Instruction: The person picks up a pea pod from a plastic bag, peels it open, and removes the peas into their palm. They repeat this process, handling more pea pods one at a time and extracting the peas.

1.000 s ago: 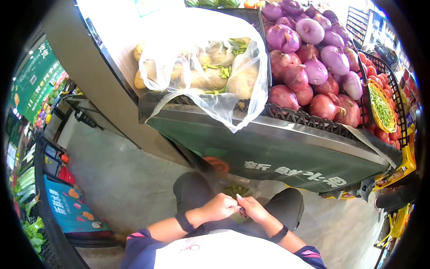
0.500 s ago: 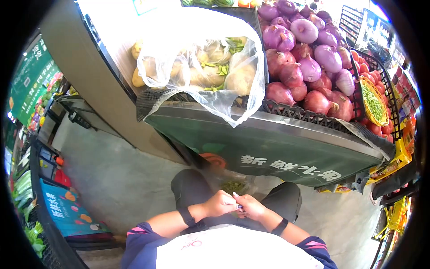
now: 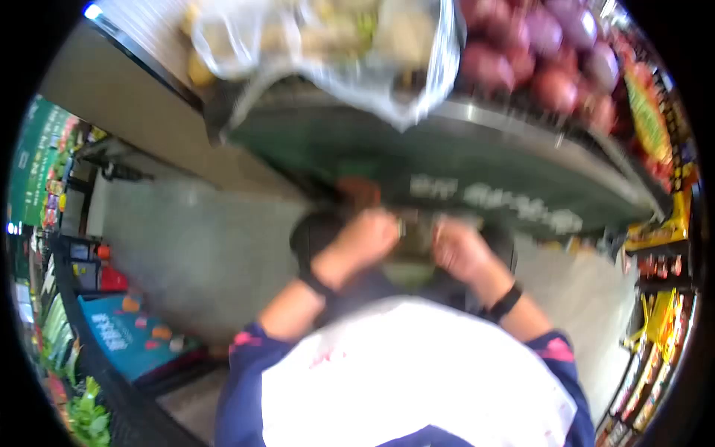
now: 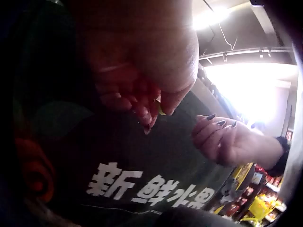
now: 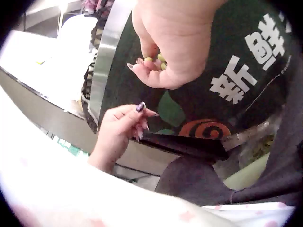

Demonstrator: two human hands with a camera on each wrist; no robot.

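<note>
My left hand (image 3: 369,238) is raised over my lap, apart from the right one. Between its thumb and fingers it pinches a small yellow-green piece (image 4: 160,108), seen in the left wrist view. My right hand (image 3: 462,249) is level with it on the other side, fingers curled in. Several small green beans (image 5: 162,60) show inside that curl in the right wrist view. Low between my knees lies a clear plastic bag with green contents (image 5: 262,147). Motion blurs both hands in the head view.
Just ahead stands a stall with a dark green front (image 3: 313,141). On it are a plastic bag of potatoes (image 3: 406,45) and a heap of purple onions (image 3: 555,89). A teal crate banner (image 3: 126,335) stands at left, yellow baskets (image 3: 659,320) at right.
Both hands were together over my lap; now they are apart and farther forward, near the stall front. The head view has tilted downward, so the stall sits higher in it.
</note>
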